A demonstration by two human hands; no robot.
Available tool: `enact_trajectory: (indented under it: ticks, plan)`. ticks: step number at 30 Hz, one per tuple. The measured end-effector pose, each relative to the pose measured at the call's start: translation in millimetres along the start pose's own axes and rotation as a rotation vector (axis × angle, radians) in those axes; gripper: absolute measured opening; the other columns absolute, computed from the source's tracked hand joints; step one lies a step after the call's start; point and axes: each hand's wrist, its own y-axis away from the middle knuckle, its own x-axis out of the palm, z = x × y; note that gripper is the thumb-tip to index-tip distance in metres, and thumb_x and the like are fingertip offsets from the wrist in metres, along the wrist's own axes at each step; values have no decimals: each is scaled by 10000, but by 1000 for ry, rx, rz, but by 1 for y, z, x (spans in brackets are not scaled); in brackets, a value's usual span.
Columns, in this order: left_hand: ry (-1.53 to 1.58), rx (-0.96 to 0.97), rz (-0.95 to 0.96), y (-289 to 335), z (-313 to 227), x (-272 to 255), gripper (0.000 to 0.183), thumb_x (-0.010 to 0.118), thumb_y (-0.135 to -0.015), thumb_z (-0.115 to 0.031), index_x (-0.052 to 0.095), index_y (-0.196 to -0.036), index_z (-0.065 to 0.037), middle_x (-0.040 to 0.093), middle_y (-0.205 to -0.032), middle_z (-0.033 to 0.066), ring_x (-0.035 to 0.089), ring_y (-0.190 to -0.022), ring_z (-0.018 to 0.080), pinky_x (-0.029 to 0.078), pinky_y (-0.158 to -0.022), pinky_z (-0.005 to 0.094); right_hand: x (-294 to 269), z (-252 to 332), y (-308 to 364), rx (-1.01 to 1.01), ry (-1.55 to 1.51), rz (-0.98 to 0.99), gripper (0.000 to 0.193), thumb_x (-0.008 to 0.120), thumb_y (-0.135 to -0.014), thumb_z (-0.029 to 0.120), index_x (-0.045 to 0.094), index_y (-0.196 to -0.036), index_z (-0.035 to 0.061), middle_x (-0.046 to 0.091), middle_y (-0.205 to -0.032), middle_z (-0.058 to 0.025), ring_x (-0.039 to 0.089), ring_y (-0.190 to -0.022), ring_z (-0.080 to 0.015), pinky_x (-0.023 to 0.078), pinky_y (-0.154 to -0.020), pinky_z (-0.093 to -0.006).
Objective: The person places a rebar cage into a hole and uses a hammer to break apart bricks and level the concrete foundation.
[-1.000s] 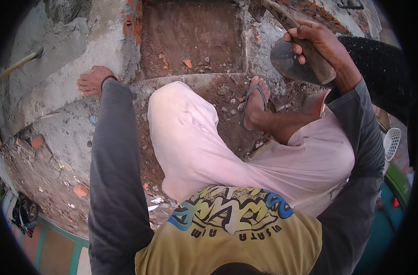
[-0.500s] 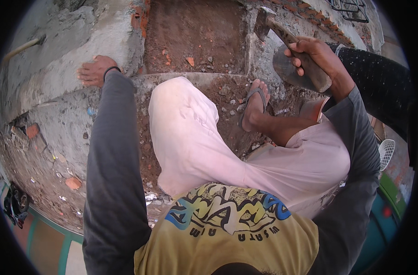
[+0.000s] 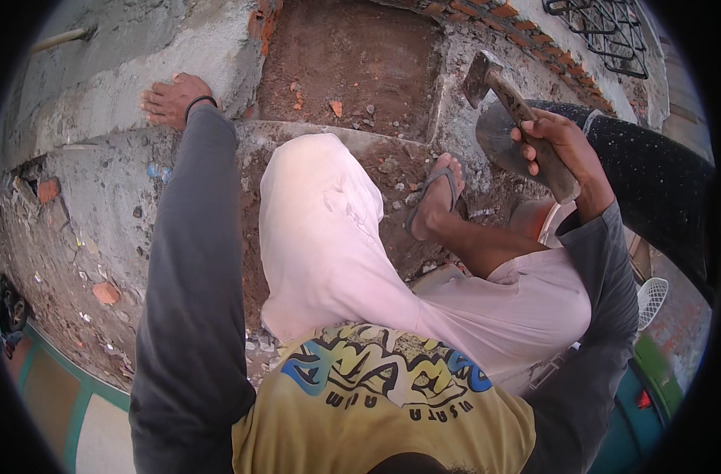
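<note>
My right hand (image 3: 562,150) is closed round the wooden handle of a hammer (image 3: 526,118). Its dark metal head points up and to the left, raised over the rough ground beside a black pipe (image 3: 653,150). At the far left, my left hand (image 3: 176,100) lies flat with its fingers spread on a grey cement ledge (image 3: 115,110). A dark band circles that wrist. My sandalled foot (image 3: 438,196) rests on the dirt below the hammer.
A sunken dirt bay (image 3: 348,67) with brick bits lies ahead between cement edges. Exposed bricks (image 3: 526,28) line the far right, near a steel rebar cage (image 3: 605,31). A white mesh basket (image 3: 652,302) is at the right. Rubble-strewn ground (image 3: 68,284) slopes on the left.
The view has shifted slightly. My right hand still grips the hammer, which now appears a little lower and farther right. My left hand stays spread on the ledge.
</note>
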Motion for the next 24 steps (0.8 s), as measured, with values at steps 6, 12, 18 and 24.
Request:
enact_trajectory:
  ticks: [6, 12, 18, 24]
  plan:
    - [93, 31, -40, -6, 14, -2, 564, 263, -967, -366, 215, -1445, -71, 127, -1525, 135, 70, -1420, 284, 71, -1180, 426, -1, -5, -5, -18, 35, 17, 264, 482, -900, 77, 473, -1124, -61, 574, -853, -82, 523, -579, -88, 470, -436, -227]
    - [112, 95, -72, -4, 12, 4, 580, 271, -969, -382, 207, -1441, -52, 137, -1520, 149, 75, -1417, 298, 70, -1181, 427, -6, -4, -4, 12, 19, -3, 264, 476, -901, 72, 473, -1129, -59, 571, -857, -83, 522, -578, -90, 469, -429, -228]
    - [167, 115, -118, -3, 16, 4, 567, 263, -976, -373, 206, -1440, -52, 141, -1518, 149, 78, -1417, 300, 68, -1184, 431, 3, -3, -4, 20, 46, 11, 282, 492, -893, 83, 475, -1136, -59, 571, -859, -80, 520, -570, -86, 464, -425, -226]
    - [184, 108, -108, -6, 15, 4, 556, 256, -982, -373, 203, -1444, -70, 125, -1523, 133, 70, -1417, 292, 64, -1195, 429, 5, 0, -2, -8, 74, 23, 271, 503, -878, 85, 491, -1113, -51, 575, -851, -78, 522, -579, -88, 465, -441, -229]
